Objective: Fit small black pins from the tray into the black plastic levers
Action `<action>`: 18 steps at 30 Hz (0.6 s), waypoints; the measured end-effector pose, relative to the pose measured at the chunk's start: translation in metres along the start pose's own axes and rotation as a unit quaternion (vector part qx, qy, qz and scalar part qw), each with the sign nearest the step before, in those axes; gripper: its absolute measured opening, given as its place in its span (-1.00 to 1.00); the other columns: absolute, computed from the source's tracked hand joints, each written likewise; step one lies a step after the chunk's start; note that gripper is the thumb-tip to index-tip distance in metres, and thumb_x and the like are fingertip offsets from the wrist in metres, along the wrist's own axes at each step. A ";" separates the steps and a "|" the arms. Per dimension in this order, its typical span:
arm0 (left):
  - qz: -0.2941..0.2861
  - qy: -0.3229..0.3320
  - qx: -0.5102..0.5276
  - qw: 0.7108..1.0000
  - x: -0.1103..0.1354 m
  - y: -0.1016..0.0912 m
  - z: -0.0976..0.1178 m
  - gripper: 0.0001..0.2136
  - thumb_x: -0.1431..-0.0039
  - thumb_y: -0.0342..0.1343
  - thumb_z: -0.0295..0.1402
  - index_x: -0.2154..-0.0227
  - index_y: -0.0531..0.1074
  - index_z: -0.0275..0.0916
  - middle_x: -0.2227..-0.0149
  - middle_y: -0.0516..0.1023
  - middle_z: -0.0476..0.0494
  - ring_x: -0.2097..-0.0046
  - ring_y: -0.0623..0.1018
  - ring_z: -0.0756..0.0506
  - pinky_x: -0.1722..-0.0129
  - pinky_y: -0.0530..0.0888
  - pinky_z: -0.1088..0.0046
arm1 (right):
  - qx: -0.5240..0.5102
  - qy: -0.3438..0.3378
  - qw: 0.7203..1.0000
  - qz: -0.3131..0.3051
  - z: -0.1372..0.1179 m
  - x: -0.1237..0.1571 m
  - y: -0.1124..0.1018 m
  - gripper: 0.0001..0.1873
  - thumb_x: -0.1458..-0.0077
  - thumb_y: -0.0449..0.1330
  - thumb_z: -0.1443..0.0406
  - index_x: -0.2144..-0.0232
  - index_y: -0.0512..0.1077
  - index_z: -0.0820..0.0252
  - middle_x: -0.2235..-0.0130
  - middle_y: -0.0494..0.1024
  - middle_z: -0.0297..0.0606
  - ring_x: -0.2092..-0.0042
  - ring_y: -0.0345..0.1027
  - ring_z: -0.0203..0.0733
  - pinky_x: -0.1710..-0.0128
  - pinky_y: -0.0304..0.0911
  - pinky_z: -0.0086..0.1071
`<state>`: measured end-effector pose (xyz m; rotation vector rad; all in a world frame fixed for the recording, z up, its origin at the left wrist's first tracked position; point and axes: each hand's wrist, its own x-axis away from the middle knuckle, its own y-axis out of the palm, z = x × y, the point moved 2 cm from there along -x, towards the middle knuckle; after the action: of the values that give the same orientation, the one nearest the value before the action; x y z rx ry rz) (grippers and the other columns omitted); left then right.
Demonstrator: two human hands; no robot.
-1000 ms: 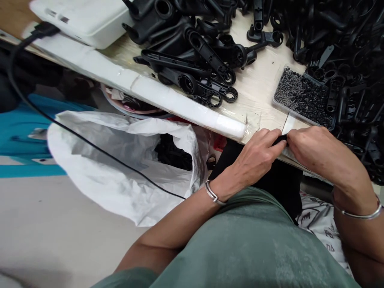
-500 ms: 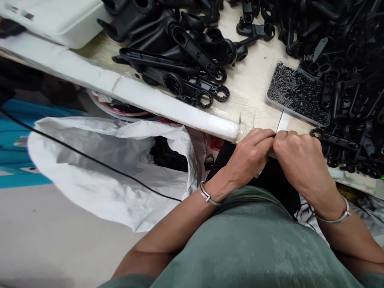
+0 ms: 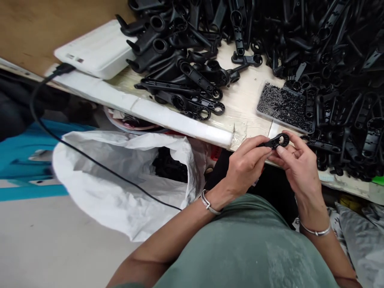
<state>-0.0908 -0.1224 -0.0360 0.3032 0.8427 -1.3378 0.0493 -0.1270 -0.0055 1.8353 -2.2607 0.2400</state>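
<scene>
At the front edge of the table, both hands hold a black plastic arm with a ringed end point(image 3: 273, 142). My left hand point(image 3: 247, 162) pinches its narrow end between thumb and fingers, which hide that part. Around the ring, the thumb and forefinger of my right hand point(image 3: 300, 162) are closed, the ring's hole facing up. Just beyond the hands stands a clear plastic box point(image 3: 286, 105) full of tiny black pieces. A similar black arm point(image 3: 322, 144) lies to the right of my right hand.
Black plastic parts point(image 3: 180, 76) lie heaped at the back left, and a larger pile point(image 3: 339, 60) covers the right. A white device point(image 3: 99, 50) with a black cable sits far left. Below the white-padded edge point(image 3: 177, 120), a white sack point(image 3: 99, 184) gapes, with black parts inside.
My right hand has turned from knuckles-up to fingers showing, and the black arm, hidden before, is now visible between both hands. The view has shifted, showing more of the table's far left.
</scene>
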 end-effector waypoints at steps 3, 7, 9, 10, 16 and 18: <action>0.003 0.001 0.004 1.000 0.000 0.000 0.003 -0.93 -0.21 0.20 -0.56 0.31 0.50 -0.28 0.13 0.64 -0.20 0.10 0.63 -0.02 0.12 0.62 0.45 | -0.004 -0.002 1.000 0.021 -0.002 -0.002 0.003 -0.50 0.17 0.41 0.21 0.13 0.41 0.13 0.35 0.57 -0.39 0.36 0.51 -0.25 0.21 0.56 -0.21; 0.009 -0.005 0.014 1.000 0.000 -0.001 0.007 -0.92 -0.20 0.22 -0.56 0.32 0.50 -0.27 0.13 0.63 -0.18 0.11 0.62 -0.01 0.14 0.62 0.48 | 0.007 -0.007 0.999 0.033 -0.005 -0.004 0.005 -0.56 0.19 0.36 0.25 0.18 0.42 0.15 0.41 0.55 -0.40 0.43 0.47 -0.26 0.27 0.55 -0.19; 0.009 -0.011 0.016 1.000 0.001 -0.001 0.008 -0.93 -0.20 0.22 -0.55 0.32 0.51 -0.26 0.13 0.63 -0.18 0.11 0.62 0.00 0.14 0.62 0.50 | 0.004 -0.003 0.999 0.035 -0.005 -0.006 0.006 -0.59 0.21 0.34 0.28 0.21 0.43 0.17 0.45 0.53 -0.42 0.47 0.43 -0.29 0.32 0.54 -0.23; 0.007 -0.015 0.016 1.000 0.001 -0.002 0.008 -0.93 -0.20 0.21 -0.55 0.32 0.51 -0.26 0.13 0.63 -0.17 0.11 0.62 0.00 0.14 0.62 0.50 | 0.001 -0.002 0.999 0.036 -0.005 -0.007 0.007 -0.60 0.21 0.33 0.29 0.23 0.43 0.18 0.47 0.52 -0.43 0.49 0.42 -0.30 0.35 0.52 -0.25; 0.001 -0.038 0.030 0.999 -0.001 -0.006 0.008 -0.91 -0.17 0.24 -0.57 0.32 0.53 -0.27 0.17 0.62 -0.14 0.15 0.63 0.01 0.12 0.60 0.53 | -0.033 0.005 0.999 0.013 0.002 -0.008 0.012 -0.49 0.22 0.37 0.24 0.14 0.40 0.17 0.42 0.53 -0.43 0.44 0.41 -0.32 0.34 0.47 -0.33; 0.003 -0.037 0.019 0.999 -0.001 -0.007 0.007 -0.88 -0.16 0.23 -0.58 0.31 0.53 -0.25 0.18 0.61 -0.11 0.15 0.62 0.01 0.12 0.59 0.53 | -0.032 -0.001 0.999 -0.006 0.003 -0.008 0.014 -0.45 0.20 0.36 0.22 0.09 0.39 0.14 0.33 0.55 -0.39 0.35 0.44 -0.30 0.28 0.45 -0.34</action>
<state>-0.0944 -0.1278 -0.0284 0.2846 0.7554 -1.3526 0.0372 -0.1176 -0.0099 1.8173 -2.2326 0.1618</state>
